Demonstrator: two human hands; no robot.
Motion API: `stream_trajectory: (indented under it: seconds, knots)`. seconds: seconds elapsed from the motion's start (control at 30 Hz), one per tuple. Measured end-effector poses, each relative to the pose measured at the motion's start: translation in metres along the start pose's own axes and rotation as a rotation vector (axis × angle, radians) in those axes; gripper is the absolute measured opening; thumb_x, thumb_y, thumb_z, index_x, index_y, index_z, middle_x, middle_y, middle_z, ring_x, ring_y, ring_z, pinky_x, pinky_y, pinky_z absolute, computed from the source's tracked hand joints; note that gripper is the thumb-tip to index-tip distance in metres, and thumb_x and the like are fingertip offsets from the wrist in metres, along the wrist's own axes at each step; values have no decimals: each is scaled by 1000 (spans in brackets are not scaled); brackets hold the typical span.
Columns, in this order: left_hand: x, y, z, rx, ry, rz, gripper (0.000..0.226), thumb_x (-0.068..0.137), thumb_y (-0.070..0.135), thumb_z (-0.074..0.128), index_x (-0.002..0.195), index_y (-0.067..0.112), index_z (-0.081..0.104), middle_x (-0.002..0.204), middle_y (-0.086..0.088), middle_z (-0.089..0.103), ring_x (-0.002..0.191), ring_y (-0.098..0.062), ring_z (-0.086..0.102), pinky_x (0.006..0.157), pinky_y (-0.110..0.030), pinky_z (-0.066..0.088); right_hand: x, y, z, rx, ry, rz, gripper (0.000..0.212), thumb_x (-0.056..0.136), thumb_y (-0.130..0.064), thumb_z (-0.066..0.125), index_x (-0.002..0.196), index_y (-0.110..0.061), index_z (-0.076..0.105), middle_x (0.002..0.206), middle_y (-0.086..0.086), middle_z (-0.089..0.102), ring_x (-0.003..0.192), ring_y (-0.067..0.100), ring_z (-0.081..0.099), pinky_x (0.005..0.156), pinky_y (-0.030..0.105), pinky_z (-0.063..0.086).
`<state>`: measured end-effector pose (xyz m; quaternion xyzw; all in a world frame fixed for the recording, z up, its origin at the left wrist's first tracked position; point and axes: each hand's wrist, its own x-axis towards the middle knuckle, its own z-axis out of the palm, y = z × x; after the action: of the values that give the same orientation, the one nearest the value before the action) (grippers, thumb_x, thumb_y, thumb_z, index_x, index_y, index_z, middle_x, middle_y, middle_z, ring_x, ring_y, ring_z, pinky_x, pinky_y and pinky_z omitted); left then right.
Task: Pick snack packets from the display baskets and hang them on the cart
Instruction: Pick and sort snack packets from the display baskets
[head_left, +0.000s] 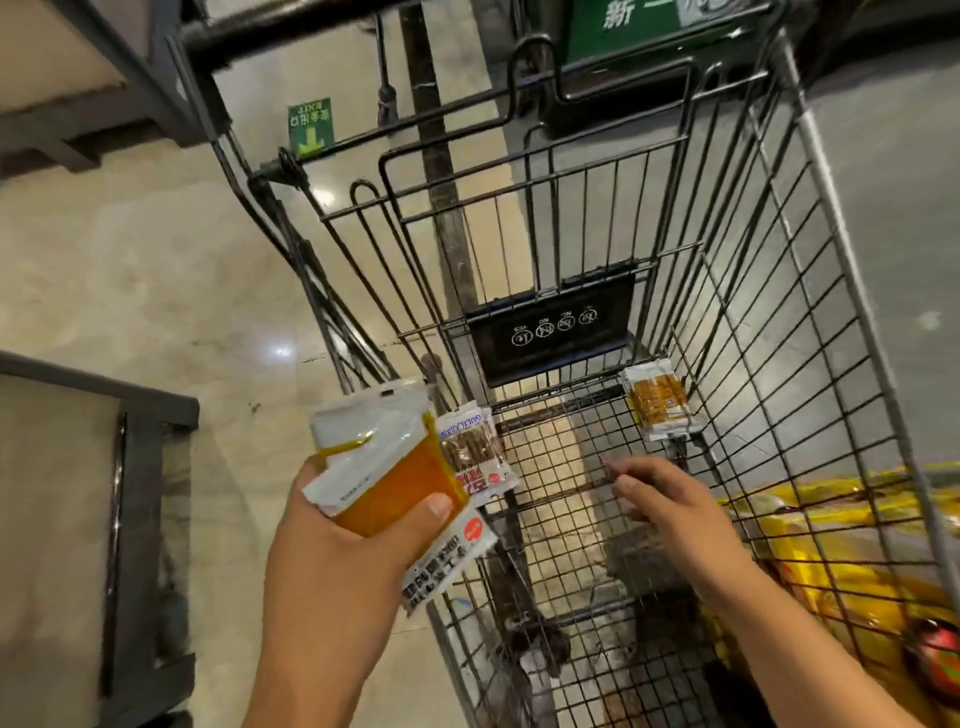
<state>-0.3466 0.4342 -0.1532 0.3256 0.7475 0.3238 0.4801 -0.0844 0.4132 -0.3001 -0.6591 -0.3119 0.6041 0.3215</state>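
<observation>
**Item inspected:** a bundle of white-and-orange plastic snack packets (384, 462), held just outside the left wall of the grey wire shopping cart (779, 312).

**Hands:**
- The left hand (353, 535) grips the bundle, thumb pressed across the orange face and fingers curled behind.
- The right hand (670, 499) is inside the cart and holds nothing. Its fingers are straight and slightly spread above the mesh floor.

**Step, as judged:** hanging is under way, with stock in hand and some packets already placed. The next move calls for the free right hand to draw one packet from the bundle by its top edge and hook it over a wire. The far wall between the two hung packets appears free.

**Count:**
- **Hung on the cart:** two for certain. A brown-and-white striped packet (475, 452) is on the left wall, and a white-bordered brown packet (657, 402) is near the far right corner.
- **Undetermined:** one white packet with a red disc (449, 558) sits beneath the left thumb. Whether it is held or hung cannot be told.
- **Bundle:** at least two packets, with the exact number hidden.
- **Surroundings:** one black plastic seat flap (553, 330). Blurred yellow goods (831, 545) lie outside the right wall, and their number is unreadable.
</observation>
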Motion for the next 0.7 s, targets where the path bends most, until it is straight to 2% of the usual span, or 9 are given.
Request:
stream_trajectory:
  seconds: [0.07,0.17,0.23,0.3,0.37,0.43,0.5,0.6,0.7]
  knots:
    - [-7,2,26,-20,-133,-20,65,67,9,89,117,39,61,101,15,76,88,-8,75,70,-27,61,-22,-14,-13,123,-64,-51,15,94,-30,67,105,-24,75,112,-2,73,107,19,68,83,29,51]
    - [-3,-6,71,-83,-326,-113,66,66,7,86,122,30,60,106,6,78,91,-13,75,71,-26,61,-30,-24,-19,175,-206,-50,46,76,-58,74,113,-32,73,123,-1,71,115,18,66,91,33,53]
    - [4,-14,99,-100,-399,-159,64,68,11,85,125,25,61,105,3,78,91,-14,76,67,-23,59,-24,-24,-21,166,-256,-29,45,82,-49,70,125,-33,66,123,-5,70,112,13,66,89,27,53]
    - [12,-23,120,-65,-438,-172,74,61,29,93,128,25,61,106,4,78,94,-15,75,71,-26,59,-16,-23,-22,179,-265,-3,42,88,-37,69,129,-31,60,114,-7,71,99,12,66,81,22,52]
    - [20,-27,136,34,-481,-180,83,55,48,95,128,28,60,109,7,77,99,-15,74,87,-38,59,-9,-18,-29,237,-260,47,39,92,-25,71,128,-28,59,105,-9,73,92,9,67,74,20,52]
    - [23,-23,143,126,-575,-198,72,62,57,85,125,30,61,113,8,75,104,-13,72,101,-46,54,-2,-10,-35,286,-248,106,40,92,-12,67,130,-21,57,94,-9,74,79,6,68,64,18,51]
    - [23,-16,142,246,-629,-175,70,70,56,77,132,30,59,127,9,70,112,-9,67,102,-37,49,6,2,-40,373,-192,180,44,90,-6,68,131,-17,56,88,-3,72,70,11,66,56,24,51]
    - [26,-5,128,528,-428,80,54,90,43,70,140,29,54,136,11,60,111,-7,59,87,-22,43,22,19,-49,487,-22,283,53,83,-8,74,131,-18,54,113,13,71,91,32,70,71,46,60]
    - [40,-2,100,780,-104,411,32,95,30,68,126,25,62,120,4,61,110,-21,58,89,-32,43,45,30,-57,448,156,317,49,87,-7,73,131,-17,54,121,13,68,95,30,70,62,35,58]
